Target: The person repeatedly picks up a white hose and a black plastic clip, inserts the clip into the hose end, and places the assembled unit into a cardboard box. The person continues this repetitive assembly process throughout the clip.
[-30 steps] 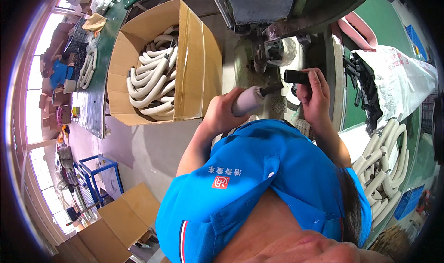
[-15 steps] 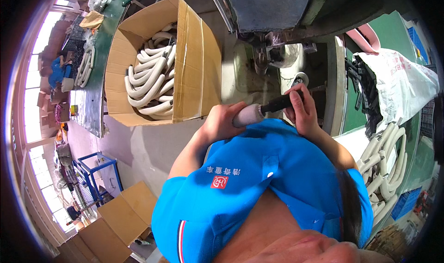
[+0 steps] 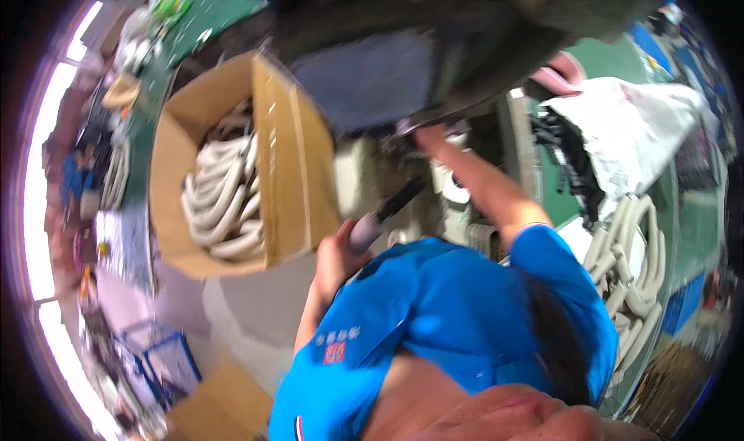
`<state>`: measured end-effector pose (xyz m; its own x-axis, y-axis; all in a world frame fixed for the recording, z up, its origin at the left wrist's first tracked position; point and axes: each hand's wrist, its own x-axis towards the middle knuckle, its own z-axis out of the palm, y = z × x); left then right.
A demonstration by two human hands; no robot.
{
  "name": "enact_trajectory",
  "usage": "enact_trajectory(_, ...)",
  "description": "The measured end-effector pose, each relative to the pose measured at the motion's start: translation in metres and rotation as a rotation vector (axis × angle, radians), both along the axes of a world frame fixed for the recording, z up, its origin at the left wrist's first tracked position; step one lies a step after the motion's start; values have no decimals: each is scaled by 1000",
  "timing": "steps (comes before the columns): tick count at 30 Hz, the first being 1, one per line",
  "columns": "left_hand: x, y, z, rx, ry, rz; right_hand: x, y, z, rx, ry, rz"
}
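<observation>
My left hand (image 3: 335,256) is closed around a pale foam-covered tube (image 3: 363,233), held in front of my body. A black sleeve-like piece (image 3: 401,198) projects from the tube's end, pointing up and to the right. My right arm stretches forward to the dark machine (image 3: 364,77). There my right hand (image 3: 426,136) is at the machine's lower edge, its fingers blurred and partly hidden, so what it touches cannot be made out.
A cardboard box (image 3: 298,181) full of curved pale tubes (image 3: 221,197) stands at left. On the green bench (image 3: 686,243) at right lie more tubes (image 3: 632,263) and a white sack (image 3: 632,131) with black pieces (image 3: 570,166) at its mouth. A blue frame (image 3: 167,363) stands lower left.
My right hand has let go of the black piece and moved forward to the machine. The left hand still holds the tube. The whole view has shifted and blurred.
</observation>
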<state>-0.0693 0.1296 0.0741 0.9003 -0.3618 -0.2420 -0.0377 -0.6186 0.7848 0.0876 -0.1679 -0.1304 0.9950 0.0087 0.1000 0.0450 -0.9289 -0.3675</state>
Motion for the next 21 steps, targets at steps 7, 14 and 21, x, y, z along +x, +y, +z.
enact_trajectory(7,-12,1,1,50,-7,79,23,24,-15,-63,139,55)
enact_trajectory(14,-7,1,0,78,-69,42,15,-2,-7,38,183,-2)
enact_trajectory(21,-5,10,-9,106,-157,2,-1,-3,55,848,345,-123)
